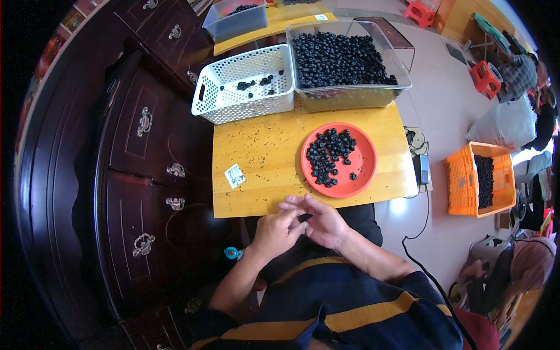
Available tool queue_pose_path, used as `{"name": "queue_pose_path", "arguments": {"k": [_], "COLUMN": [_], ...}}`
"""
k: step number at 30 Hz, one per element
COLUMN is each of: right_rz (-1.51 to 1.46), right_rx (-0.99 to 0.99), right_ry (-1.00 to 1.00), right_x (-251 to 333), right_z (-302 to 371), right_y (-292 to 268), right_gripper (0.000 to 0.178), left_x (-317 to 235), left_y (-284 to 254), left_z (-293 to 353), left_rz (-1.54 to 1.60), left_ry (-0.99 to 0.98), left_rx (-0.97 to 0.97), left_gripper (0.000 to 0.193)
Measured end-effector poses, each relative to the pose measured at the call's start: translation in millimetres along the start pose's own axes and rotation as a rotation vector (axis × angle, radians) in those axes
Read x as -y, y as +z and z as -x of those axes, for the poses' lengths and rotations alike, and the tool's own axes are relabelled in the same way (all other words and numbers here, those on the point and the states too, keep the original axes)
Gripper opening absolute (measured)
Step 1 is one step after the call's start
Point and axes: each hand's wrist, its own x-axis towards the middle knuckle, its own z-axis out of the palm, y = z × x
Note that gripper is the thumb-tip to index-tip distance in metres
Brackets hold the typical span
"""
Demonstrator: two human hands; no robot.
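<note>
Both hands met at the near edge of the small yellow table (pixel 262 146), over the person's lap. Left hand (pixel 279 232) and right hand (pixel 324 221) touching, fingertips pinched around one small dark berry (pixel 304 217); the grip itself was partly hidden, so couldn't tell which hand held it. Rest of the berries sat on the red plate (pixel 339 158), just beyond the hands. Clear bin (pixel 349 61) behind it was full; white basket (pixel 244 84) beside it held only a few. Orange crate (pixel 479 178) with more stood on the floor, well apart.

My read: mid-check on a single berry, picking or cleaning it. Next move would call for a light pinch so it doesn't burst, then a reach forward across the plate.
</note>
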Motion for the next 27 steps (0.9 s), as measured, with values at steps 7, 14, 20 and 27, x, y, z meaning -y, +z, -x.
{"name": "queue_pose_path", "arguments": {"k": [7, 14, 20, 27], "right_rz": [0.121, 0.326, 0.127, -0.035], "right_rx": [-0.023, 0.004, 0.151, 0.156], "right_ry": [0.035, 0.060, 0.129, 0.186], "right_x": [0.1, -1.5, -1.5, -1.6], "right_z": [8.2, 8.6, 8.9, 10.8], "right_y": [0.2, -1.7, -9.3, -9.3], "right_gripper": [0.039, 0.021, 0.022, 0.022], "left_x": [4.6, 21.3, 22.1, 10.8], "left_y": [-5.6, -8.8, -11.9, -17.4], "left_z": [0.9, 10.1, 9.9, 4.4], "left_rz": [0.171, 0.447, 0.868, 0.869], "left_ry": [0.011, -0.090, -0.171, -0.313], "left_rx": [-0.254, -0.093, -0.037, -0.034], "left_gripper": [0.023, 0.011, 0.006, 0.013]}}
